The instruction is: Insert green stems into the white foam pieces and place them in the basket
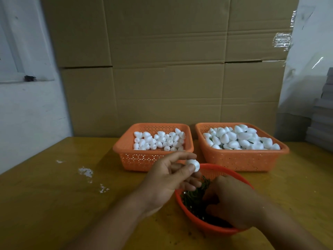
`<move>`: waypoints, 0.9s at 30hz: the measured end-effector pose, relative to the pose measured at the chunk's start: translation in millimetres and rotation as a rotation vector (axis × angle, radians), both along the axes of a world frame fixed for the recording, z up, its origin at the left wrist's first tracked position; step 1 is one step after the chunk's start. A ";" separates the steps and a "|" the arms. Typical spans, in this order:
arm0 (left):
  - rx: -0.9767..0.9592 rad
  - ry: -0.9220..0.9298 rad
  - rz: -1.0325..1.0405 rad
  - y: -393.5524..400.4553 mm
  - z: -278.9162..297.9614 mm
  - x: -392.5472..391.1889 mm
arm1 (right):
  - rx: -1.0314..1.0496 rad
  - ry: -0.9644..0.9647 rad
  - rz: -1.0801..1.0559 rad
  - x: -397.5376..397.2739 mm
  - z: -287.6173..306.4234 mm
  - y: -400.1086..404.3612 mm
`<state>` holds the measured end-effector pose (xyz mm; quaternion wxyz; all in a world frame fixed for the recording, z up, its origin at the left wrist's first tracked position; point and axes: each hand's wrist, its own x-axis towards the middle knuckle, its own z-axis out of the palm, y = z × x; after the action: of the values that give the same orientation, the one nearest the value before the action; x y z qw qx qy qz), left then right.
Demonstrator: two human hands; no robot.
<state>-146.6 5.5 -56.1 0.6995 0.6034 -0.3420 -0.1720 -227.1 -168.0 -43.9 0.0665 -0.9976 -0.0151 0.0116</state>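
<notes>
Above round orange bowl: left hand pinches white foam piece; right hand reaches into green stems, fingers curled, grip unclear. Two orange baskets behind.

The foam piece pinched in the left hand's grip looks matt, white and faintly grainy. Just beyond that grip, two orange baskets are perforated plastic with a dull sheen. Below it, the round bowl is smooth orange plastic. The counter is yellow wood, slightly glossy. Behind stands matt brown corrugated cardboard.
</notes>
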 end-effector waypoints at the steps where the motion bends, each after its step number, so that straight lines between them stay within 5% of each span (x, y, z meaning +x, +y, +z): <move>1: -0.009 0.039 -0.034 0.8 -0.7 0.1 | 0.005 -0.010 -0.001 0.3 -0.4 0.1; 13: -0.112 0.213 -0.053 4.3 0.8 3.0 | 0.344 -0.366 -0.118 -2.2 -0.5 1.2; 23: -0.083 0.255 -0.010 6.5 3.6 1.4 | 1.224 -0.542 -0.021 -7.5 8.9 10.9; 27: -0.061 0.241 0.015 5.7 2.5 0.4 | 1.400 -0.535 0.005 -5.9 9.1 17.1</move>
<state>-146.2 11.3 -53.6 0.7547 0.5594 -0.2562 -0.2276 -233.0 -150.9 -34.8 0.6798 -0.6908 -0.0370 -0.2436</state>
